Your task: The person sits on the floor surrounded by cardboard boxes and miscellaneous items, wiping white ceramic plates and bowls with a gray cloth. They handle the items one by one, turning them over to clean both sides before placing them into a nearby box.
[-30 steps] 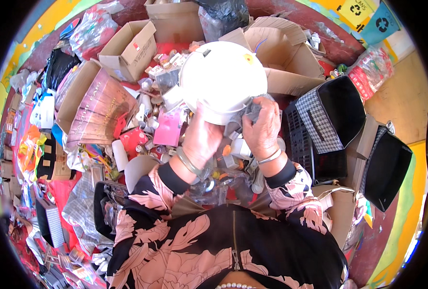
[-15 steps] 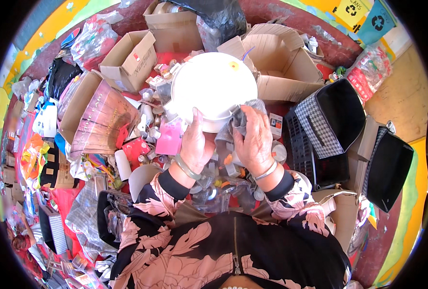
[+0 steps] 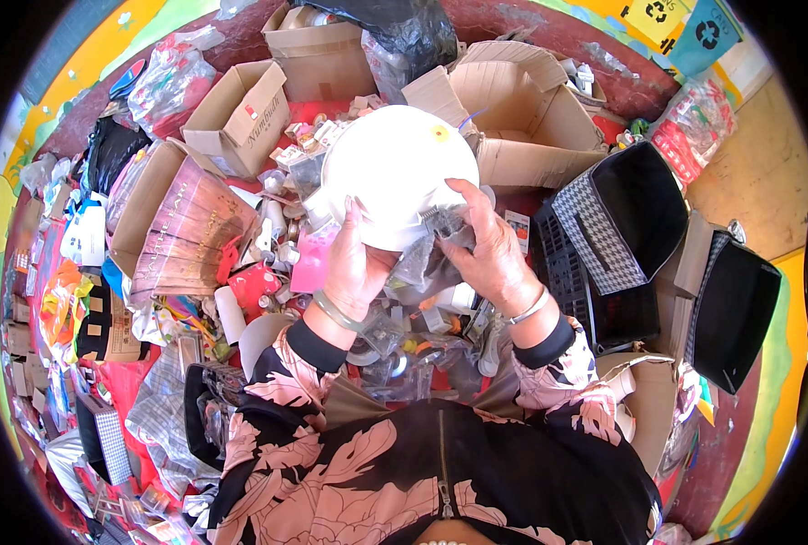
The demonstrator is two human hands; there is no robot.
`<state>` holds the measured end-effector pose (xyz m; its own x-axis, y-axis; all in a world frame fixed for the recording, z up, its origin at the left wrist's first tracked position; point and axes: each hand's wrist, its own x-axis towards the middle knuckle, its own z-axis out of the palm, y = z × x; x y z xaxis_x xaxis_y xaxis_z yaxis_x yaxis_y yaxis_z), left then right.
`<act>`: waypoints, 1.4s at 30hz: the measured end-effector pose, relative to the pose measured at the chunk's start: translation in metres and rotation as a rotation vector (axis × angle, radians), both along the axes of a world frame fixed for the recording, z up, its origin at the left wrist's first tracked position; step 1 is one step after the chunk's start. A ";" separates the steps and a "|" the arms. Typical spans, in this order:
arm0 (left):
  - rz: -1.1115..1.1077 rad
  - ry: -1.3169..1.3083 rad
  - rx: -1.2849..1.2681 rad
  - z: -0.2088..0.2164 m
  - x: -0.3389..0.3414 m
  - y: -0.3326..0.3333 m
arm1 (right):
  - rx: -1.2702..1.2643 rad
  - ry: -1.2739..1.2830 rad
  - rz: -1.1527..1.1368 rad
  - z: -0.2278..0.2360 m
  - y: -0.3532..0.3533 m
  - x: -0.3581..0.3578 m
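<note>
A large white round plastic tub, so bright that its surface detail is washed out, is held up before me. A small orange-yellow mark shows near its upper right rim. My left hand grips the lower left edge, thumb on top and fingers hidden beneath. My right hand pinches a crumpled grey cloth against the lower right rim, its index finger raised along the edge. Beside the left hand lies a pink flat piece. Below both hands are clear plastic scraps.
Open cardboard boxes stand beyond the tub, with another box further left. On the right are black-lined houndstooth bins and a black crate. Mixed small waste is heaped at left, beside a pink-printed carton.
My right hand has shifted slightly right, its index finger lifting onto the rim, and the cloth has bunched lower. The left hand has moved a little left. The tub stays nearly in place.
</note>
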<state>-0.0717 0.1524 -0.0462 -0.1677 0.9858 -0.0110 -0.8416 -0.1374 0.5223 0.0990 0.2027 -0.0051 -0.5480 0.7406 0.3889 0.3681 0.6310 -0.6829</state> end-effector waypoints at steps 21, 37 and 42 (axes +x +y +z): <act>0.115 -0.013 0.113 -0.012 -0.034 0.005 | -1.089 1.197 0.189 -0.022 0.040 0.033; 0.040 0.052 0.174 -0.014 -0.026 0.000 | -1.005 1.043 -0.039 -0.038 0.037 0.021; 0.018 0.093 0.181 -0.016 -0.023 0.002 | -1.074 1.138 0.297 -0.016 0.036 0.026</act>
<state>-0.0948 0.1547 -0.0619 -0.1774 0.9671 0.1824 -0.7875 -0.2506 0.5630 0.1247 0.2389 -0.0207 -0.5173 0.8531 0.0684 -0.6655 -0.3507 -0.6588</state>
